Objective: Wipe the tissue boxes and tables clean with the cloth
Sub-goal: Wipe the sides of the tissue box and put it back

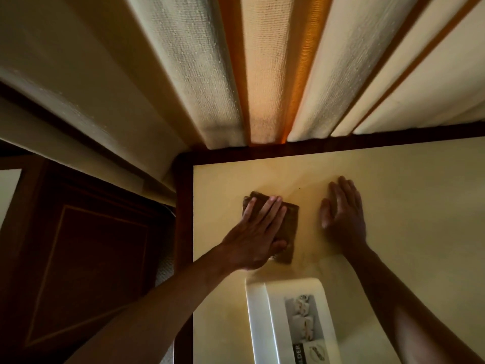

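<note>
1. Dark brown wooden panelled cabinet far left, standing lower than the table.
2. Left hand, fingers straight and close together, pressing flat on a folded brown cloth near the back-left corner of the pale yellow tabletop with dark wood edging.
3. White plastic tissue box with a slot on top nearer the camera, just apart from the cloth.
4. Right hand palm down on the bare tabletop, fingers flat and slightly spread, holding nothing.
5. Cream pleated curtains hanging along the back edge.
</note>
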Demonstrator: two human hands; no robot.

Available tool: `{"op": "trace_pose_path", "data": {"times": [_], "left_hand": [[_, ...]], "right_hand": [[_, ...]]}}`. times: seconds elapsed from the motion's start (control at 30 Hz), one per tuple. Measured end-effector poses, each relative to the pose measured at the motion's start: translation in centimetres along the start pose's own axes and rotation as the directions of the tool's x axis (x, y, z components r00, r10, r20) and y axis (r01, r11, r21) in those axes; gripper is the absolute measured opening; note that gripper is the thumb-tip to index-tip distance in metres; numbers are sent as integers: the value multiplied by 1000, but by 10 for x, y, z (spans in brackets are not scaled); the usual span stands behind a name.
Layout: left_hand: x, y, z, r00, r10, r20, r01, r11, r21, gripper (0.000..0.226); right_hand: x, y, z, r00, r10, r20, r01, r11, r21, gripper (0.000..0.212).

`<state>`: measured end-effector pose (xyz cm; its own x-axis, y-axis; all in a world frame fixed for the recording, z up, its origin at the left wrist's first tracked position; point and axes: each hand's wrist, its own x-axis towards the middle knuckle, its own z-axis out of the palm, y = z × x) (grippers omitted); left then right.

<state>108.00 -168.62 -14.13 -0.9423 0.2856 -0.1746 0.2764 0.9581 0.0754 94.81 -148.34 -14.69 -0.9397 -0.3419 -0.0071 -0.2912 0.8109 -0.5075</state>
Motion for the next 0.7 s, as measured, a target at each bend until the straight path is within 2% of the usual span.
{"op": "trace_pose_path", "data": {"times": [0.07, 0.1, 0.17, 0.23, 0.3, 0.4, 0.53, 0.63, 0.7], "left_hand": [[-2, -2, -7, 999, -37, -40, 32, 994, -108, 75], [-5, -4, -12, 993, -85, -76, 69, 980, -187, 75], [-14, -11, -22, 971, -186, -154, 133, 944, -302, 73], [-30, -21, -28, 956, -190, -221, 120, 948, -295, 71], [-47, -32, -28, 969, -80, -233, 38, 983, -177, 64], [-57, -42, -28, 985, 108, -138, -115, 993, -42, 57], [-53, -46, -35, 976, 214, -43, -215, 977, -2, 42], [-47, -47, -43, 960, 280, 4, -279, 955, 96, 27], [-44, -44, -49, 946, 318, 71, -326, 926, 191, 14]], "right_hand": [[0, 0, -5, 1000, 1, 26, -2, 1000, 29, 59], [-2, 0, -8, 999, -52, 14, 52, 999, 16, 52], [-10, -7, -13, 960, -274, -57, 273, 962, -27, 37], [-21, -17, -18, 848, -527, -51, 525, 849, -50, 30], [-31, -27, -21, 706, -702, 93, 707, 707, -22, 29], [-34, -30, -19, 542, -770, 336, 792, 602, 99, 29], [-29, -35, -17, 391, -817, 424, 881, 466, 86, 20], [-28, -42, -22, 385, -826, 412, 894, 445, 58, 21], [-27, -43, -24, 385, -833, 398, 897, 440, 54, 14]]}}
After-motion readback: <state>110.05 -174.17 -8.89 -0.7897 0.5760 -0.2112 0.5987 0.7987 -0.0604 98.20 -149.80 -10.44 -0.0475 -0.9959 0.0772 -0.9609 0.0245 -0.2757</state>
